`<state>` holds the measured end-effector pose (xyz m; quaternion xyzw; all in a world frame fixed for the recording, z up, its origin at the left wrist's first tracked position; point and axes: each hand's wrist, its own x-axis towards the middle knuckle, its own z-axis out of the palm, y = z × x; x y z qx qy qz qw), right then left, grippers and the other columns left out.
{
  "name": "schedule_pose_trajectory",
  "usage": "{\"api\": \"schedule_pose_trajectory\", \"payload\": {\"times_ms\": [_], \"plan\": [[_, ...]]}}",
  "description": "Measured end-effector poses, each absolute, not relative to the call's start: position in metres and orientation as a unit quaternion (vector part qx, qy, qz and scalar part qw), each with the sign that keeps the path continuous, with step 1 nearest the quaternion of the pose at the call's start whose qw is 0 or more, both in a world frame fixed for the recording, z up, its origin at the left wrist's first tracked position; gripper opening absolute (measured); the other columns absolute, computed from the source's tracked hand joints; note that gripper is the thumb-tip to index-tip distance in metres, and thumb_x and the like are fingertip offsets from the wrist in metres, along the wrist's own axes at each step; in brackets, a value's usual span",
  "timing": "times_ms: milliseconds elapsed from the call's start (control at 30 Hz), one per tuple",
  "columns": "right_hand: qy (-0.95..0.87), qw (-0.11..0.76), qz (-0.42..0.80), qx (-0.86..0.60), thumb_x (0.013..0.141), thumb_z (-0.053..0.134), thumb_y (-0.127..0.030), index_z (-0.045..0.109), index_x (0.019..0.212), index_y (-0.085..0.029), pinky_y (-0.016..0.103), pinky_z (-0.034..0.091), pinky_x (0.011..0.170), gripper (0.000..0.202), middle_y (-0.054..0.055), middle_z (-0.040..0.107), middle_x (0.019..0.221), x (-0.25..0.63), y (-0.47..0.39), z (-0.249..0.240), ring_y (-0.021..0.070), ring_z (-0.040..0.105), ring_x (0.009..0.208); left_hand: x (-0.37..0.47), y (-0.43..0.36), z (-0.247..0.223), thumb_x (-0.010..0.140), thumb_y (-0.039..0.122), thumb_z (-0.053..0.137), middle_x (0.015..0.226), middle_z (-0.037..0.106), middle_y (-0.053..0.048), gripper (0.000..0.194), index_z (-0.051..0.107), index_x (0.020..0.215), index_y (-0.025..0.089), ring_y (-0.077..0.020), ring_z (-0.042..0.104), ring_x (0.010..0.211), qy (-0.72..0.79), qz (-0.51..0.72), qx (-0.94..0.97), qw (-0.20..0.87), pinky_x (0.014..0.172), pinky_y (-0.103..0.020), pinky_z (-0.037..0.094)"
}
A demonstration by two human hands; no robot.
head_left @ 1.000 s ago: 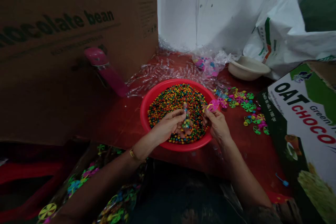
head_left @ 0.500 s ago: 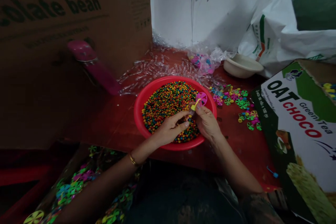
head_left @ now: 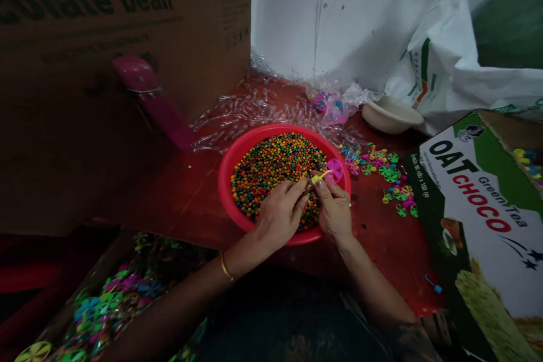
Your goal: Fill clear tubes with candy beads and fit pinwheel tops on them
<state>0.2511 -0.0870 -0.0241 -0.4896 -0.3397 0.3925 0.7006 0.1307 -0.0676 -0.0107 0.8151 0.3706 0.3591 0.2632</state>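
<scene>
Over the red basin (head_left: pixel 225 189), full of small colourful candy beans (head_left: pixel 271 161), my two hands meet. My left hand (head_left: pixel 278 218) is closed around a small clear tube (head_left: pixel 309 185), most of it hidden by the fingers. Thumb and fingers of my right hand (head_left: pixel 336 215) pinch a yellow cap (head_left: pixel 318 178) at the tube's mouth. A pink pinwheel (head_left: pixel 335 171) is joined to the cap by a yellow stem and sticks out above the right hand. Whether the cap is fully seated on the tube I cannot tell.
Clear tubes (head_left: pixel 254 113) lie heaped behind the basin. To its right are loose pinwheel caps (head_left: pixel 388 172), a pale bowl (head_left: pixel 392 115) and an Oat Choco box (head_left: pixel 479 198). A large cardboard carton (head_left: pixel 190 22) stands left, with a bin of pinwheel pieces (head_left: pixel 110 305) below.
My left hand has closed in further around the tube and now covers most of it. The yellow cap and pink pinwheel have tipped toward the right and sit slightly lower.
</scene>
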Motion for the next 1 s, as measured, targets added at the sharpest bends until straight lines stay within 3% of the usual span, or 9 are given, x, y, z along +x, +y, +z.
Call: {"api": "schedule_pose_trajectory", "payload": {"times_ms": [67,133,267,400,500,667,733,933,1000], "plan": [[-0.329,0.708,0.384,-0.494,0.067,0.069,-0.039,0.07,0.08,-0.022,0.034,0.046,0.083,0.021,0.001,0.069,0.085,0.251,-0.087,-0.024,0.0155,0.059,0.081,0.131,-0.069,-0.007,0.088,0.031,0.039,0.093,0.06,-0.009,0.036,0.056,0.117,0.018,-0.0202,0.056,0.088,0.402,0.334,0.832,0.185,0.079,-0.034,0.048],[-0.319,0.715,0.388,-0.487,0.066,0.07,-0.037,0.069,0.075,-0.021,0.03,0.047,0.074,0.018,0.0,0.067,0.077,0.253,-0.086,-0.022,0.0134,0.057,0.072,0.131,-0.068,-0.005,0.087,0.032,0.041,0.096,0.06,-0.009,0.036,0.055,0.118,0.018,-0.0196,0.056,0.09,0.391,0.342,0.822,0.233,0.081,-0.033,0.046],[-0.421,0.678,0.438,-0.414,0.064,0.07,-0.036,0.06,0.066,-0.02,0.025,0.041,0.057,0.019,-0.004,0.054,0.062,0.269,-0.083,-0.012,0.0095,0.048,0.056,0.129,-0.065,-0.002,0.082,0.036,0.049,0.08,0.061,-0.005,0.032,0.062,0.102,0.015,-0.0137,0.056,0.073,0.296,0.333,0.692,0.569,0.064,-0.023,0.045],[-0.637,0.594,0.384,-0.306,0.067,0.065,-0.037,0.047,0.054,-0.019,0.026,0.035,0.052,0.029,-0.003,0.045,0.057,0.283,-0.085,0.001,0.0102,0.042,0.054,0.122,-0.065,-0.005,0.074,0.047,0.053,0.05,0.045,0.003,0.038,0.06,0.087,0.012,-0.0054,0.032,0.038,0.199,0.185,0.55,0.79,0.036,-0.017,0.02],[-0.732,0.544,0.267,-0.313,0.073,0.058,-0.039,0.037,0.044,-0.02,0.026,0.03,0.051,0.04,-0.004,0.034,0.048,0.282,-0.087,0.004,0.0096,0.034,0.048,0.12,-0.067,-0.005,0.078,0.05,0.044,0.046,0.039,0.005,0.039,0.057,0.08,0.013,-0.0059,0.028,0.036,0.172,0.134,0.62,0.753,0.036,-0.019,0.021],[-0.561,0.543,0.25,-0.573,0.081,0.046,-0.041,0.032,0.048,-0.021,0.026,0.026,0.047,0.041,-0.005,0.029,0.046,0.272,-0.08,-0.006,0.0094,0.03,0.046,0.134,-0.072,0.008,0.086,0.031,0.038,0.073,0.058,-0.007,0.027,0.061,0.082,0.016,-0.0165,0.054,0.069,0.362,0.228,0.868,0.251,0.064,-0.027,0.041],[-0.48,0.557,0.287,-0.614,0.08,0.049,-0.044,0.036,0.052,-0.021,0.025,0.027,0.047,0.038,-0.005,0.033,0.048,0.27,-0.079,-0.007,0.0094,0.031,0.047,0.138,-0.071,0.013,0.087,0.031,0.037,0.077,0.059,-0.009,0.028,0.061,0.088,0.016,-0.019,0.056,0.072,0.401,0.236,0.87,0.164,0.066,-0.029,0.043],[-0.559,0.599,0.232,-0.524,0.082,0.048,-0.043,0.033,0.049,-0.02,0.025,0.023,0.047,0.042,-0.005,0.029,0.049,0.277,-0.095,0.008,0.0081,0.029,0.046,0.116,-0.051,0.025,0.088,0.051,0.02,0.069,0.061,-0.002,0.051,0.049,0.114,0.018,-0.0085,0.04,0.036,0.217,0.104,0.753,0.613,0.036,-0.021,0.031],[-0.598,0.576,0.214,-0.514,0.082,0.048,-0.041,0.031,0.048,-0.02,0.025,0.022,0.047,0.043,-0.005,0.028,0.049,0.279,-0.094,0.011,0.0078,0.029,0.046,0.113,-0.05,0.024,0.087,0.052,0.023,0.06,0.057,0.0,0.05,0.054,0.105,0.017,-0.0081,0.037,0.035,0.202,0.062,0.757,0.618,0.036,-0.021,0.03]]}}
